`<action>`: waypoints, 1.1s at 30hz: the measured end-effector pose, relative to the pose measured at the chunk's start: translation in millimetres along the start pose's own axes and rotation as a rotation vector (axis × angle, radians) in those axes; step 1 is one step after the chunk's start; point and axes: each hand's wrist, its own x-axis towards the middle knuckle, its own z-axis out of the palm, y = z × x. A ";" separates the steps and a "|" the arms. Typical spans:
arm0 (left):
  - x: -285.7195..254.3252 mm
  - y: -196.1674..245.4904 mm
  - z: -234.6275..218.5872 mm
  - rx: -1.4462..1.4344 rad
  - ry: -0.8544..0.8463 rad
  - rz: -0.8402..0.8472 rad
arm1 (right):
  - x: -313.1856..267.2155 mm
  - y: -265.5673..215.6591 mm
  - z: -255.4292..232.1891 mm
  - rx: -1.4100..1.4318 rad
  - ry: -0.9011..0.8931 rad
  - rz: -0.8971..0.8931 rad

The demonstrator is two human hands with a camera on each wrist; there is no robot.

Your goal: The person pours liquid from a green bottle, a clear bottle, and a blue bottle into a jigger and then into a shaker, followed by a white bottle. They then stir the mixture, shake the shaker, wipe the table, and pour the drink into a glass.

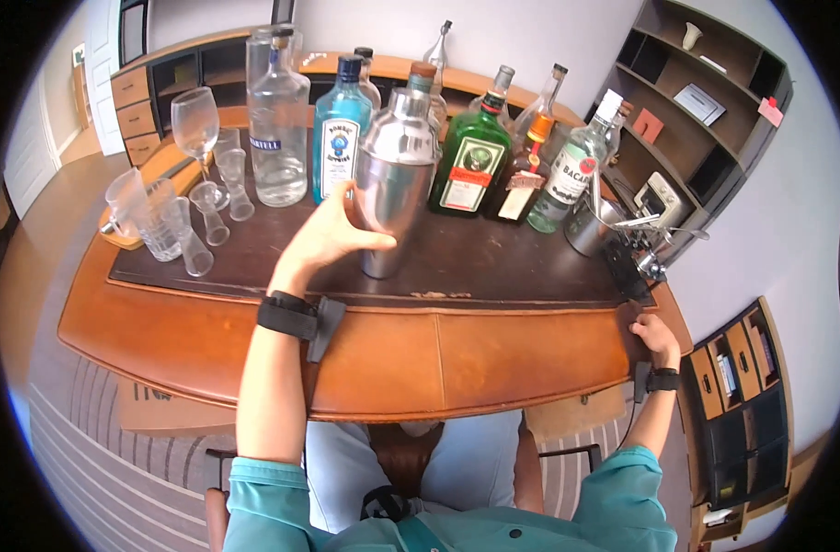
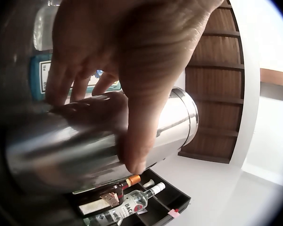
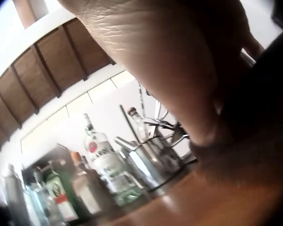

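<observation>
A steel cocktail shaker (image 1: 389, 189) is upright over the desk's dark mat; whether its base touches the mat is hard to tell. My left hand (image 1: 332, 235) grips its side, with the thumb across the front. In the left wrist view, the thumb and fingers of that hand (image 2: 118, 61) lie round the shiny shaker (image 2: 61, 146). By the desk's right front edge, my right hand (image 1: 657, 336) holds a dark, soft-looking item (image 1: 632, 333). The right wrist view shows the hand (image 3: 165, 61) against this dark item (image 3: 259, 122), fingertips mostly hidden.
Behind the shaker stand a blue bottle (image 1: 340, 129), a green bottle (image 1: 472, 161), a Bacardi bottle (image 1: 570, 170) and others. Several glasses (image 1: 195, 124) and a tall clear bottle (image 1: 280, 129) are at the left. A metal cup (image 1: 593, 228) with bar tools stands at the right.
</observation>
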 end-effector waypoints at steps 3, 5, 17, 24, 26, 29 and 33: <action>-4.1 18.1 4.5 -0.104 -0.113 0.001 | -17.6 -106.4 -17.4 0.450 -0.148 -0.183; -7.0 24.0 1.9 0.002 -0.164 -0.088 | -8.7 -161.0 -11.5 0.427 0.101 -0.436; -5.4 27.8 14.8 -0.034 -0.170 0.029 | -20.0 -444.4 92.9 1.024 0.727 -0.778; -0.6 21.0 14.1 0.021 -0.131 0.050 | -20.3 -439.0 109.3 0.660 0.796 -0.857; 3.2 -1.0 4.4 0.154 -0.069 0.110 | -6.9 -434.2 110.6 0.558 0.855 -0.856; -1.7 13.5 11.5 0.062 -0.092 -0.023 | -6.2 -424.4 103.1 0.773 0.802 -0.810; -6.3 27.3 16.7 -0.056 -0.139 -0.016 | 10.1 -418.7 96.5 0.943 0.710 -0.821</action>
